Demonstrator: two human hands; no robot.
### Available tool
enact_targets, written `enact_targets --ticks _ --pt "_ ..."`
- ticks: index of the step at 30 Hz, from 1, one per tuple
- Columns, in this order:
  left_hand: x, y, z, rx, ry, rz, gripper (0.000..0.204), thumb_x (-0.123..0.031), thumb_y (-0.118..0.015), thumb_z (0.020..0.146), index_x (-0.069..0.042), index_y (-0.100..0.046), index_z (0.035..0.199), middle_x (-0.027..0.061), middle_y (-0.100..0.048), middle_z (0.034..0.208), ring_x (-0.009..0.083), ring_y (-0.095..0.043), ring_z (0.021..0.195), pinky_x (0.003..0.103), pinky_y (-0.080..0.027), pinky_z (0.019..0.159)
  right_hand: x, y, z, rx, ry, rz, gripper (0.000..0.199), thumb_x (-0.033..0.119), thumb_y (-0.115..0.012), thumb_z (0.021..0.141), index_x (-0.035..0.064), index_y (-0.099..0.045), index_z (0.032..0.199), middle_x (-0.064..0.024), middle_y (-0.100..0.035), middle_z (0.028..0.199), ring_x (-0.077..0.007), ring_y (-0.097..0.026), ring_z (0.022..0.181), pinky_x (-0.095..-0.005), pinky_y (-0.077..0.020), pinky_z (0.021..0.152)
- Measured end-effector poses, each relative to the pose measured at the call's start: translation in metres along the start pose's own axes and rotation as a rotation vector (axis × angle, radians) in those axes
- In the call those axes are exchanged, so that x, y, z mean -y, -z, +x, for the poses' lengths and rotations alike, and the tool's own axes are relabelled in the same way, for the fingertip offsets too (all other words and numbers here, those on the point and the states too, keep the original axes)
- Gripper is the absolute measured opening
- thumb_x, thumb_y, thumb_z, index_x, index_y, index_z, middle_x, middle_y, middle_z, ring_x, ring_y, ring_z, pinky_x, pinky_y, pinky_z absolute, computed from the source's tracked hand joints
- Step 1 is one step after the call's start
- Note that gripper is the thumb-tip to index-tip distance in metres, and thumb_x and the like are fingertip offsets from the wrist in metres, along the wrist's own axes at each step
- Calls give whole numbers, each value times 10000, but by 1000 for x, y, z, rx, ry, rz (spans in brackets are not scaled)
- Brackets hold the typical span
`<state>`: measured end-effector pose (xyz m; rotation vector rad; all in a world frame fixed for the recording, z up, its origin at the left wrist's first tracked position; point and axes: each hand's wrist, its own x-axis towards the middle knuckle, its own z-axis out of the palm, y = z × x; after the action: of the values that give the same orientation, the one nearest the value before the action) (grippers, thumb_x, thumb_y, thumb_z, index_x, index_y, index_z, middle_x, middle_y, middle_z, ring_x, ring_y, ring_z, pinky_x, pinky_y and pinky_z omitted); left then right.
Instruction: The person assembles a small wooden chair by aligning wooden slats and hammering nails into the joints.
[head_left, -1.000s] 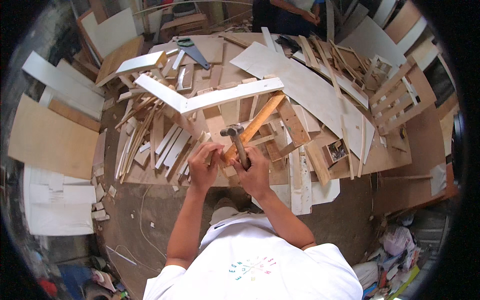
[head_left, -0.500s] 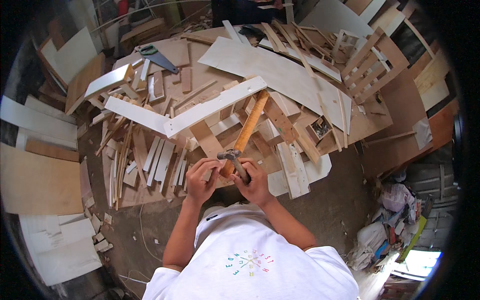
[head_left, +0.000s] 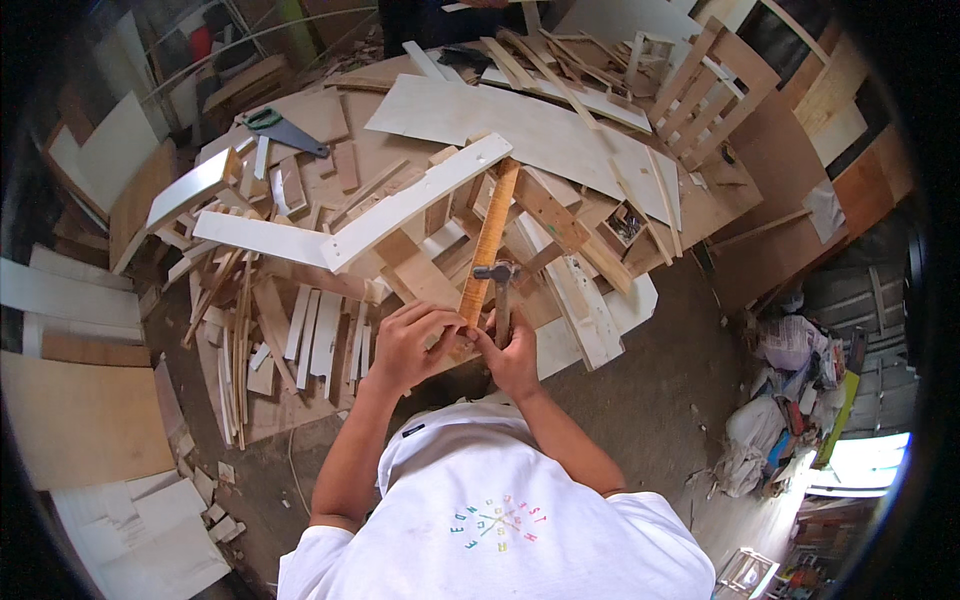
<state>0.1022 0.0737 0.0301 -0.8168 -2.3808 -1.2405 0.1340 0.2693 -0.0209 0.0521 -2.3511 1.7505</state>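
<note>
My right hand (head_left: 517, 355) is closed around the handle of a hammer (head_left: 499, 292), whose metal head stands just above my knuckles. My left hand (head_left: 408, 343) sits touching it on the left, fingers curled down onto the near end of a long orange-brown wooden strip (head_left: 489, 240); I cannot tell whether the fingertips pinch something small there. Both hands meet at that near end, close to my chest, at the near edge of the tabletop (head_left: 380, 150).

The strip runs away from me, up and slightly right, its far end tucked under a long white board (head_left: 415, 201) that lies diagonally across the pile. A second white board (head_left: 262, 239) lies left of that one, touching it. Right of the strip are a brown slat (head_left: 548, 210) and a pale plank (head_left: 580, 300) that reaches the tabletop's edge.

To the left of my left hand, thin pale strips (head_left: 320, 335) lie side by side among loose offcuts. Farther away, a large pale sheet (head_left: 530, 125) covers the middle of the tabletop. A handsaw with a green handle (head_left: 283, 129) lies at the far left. A slatted wooden frame (head_left: 700, 95) rests at the far right.

On the floor to my right lies a heap of bags (head_left: 790, 400).
</note>
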Motion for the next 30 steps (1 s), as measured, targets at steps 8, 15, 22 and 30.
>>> enact_targets --ticks 8,15,22,30 --pt "7 6 5 59 85 -279 176 9 -780 833 -80 -796 984 74 -760 961 213 -746 827 319 -600 730 -15 -13 -11 -72 -109 213 415 318 -875 868 46 -574 952 -82 -618 873 -192 -586 739 -355 -497 692" --pt "7 -3 10 129 147 -219 230 3 -806 793 -67 -766 1009 80 -768 968 207 -751 849 324 -596 773 -4 -12 -12 -39 -211 355 405 293 -874 882 69 -566 1020 -33 -642 889 -116 -616 731 -304 -532 675" --pt "8 -6 9 158 140 -158 272 -23 -819 750 -105 -752 1001 40 -761 911 180 -735 758 307 -589 714 -33 -12 -23 -34 -83 193 400 167 -861 884 85 -537 1105 -58 -700 1077 -99 -698 890 -247 -552 651" --pt "13 -2 12 196 111 -184 202 -52 -838 792 -122 -766 967 3 -777 937 130 -684 725 286 -531 624 -3 -9 -21 -39 -319 319 417 270 -881 866 74 -581 1081 -52 -681 1011 -136 -622 871 -325 -539 807"
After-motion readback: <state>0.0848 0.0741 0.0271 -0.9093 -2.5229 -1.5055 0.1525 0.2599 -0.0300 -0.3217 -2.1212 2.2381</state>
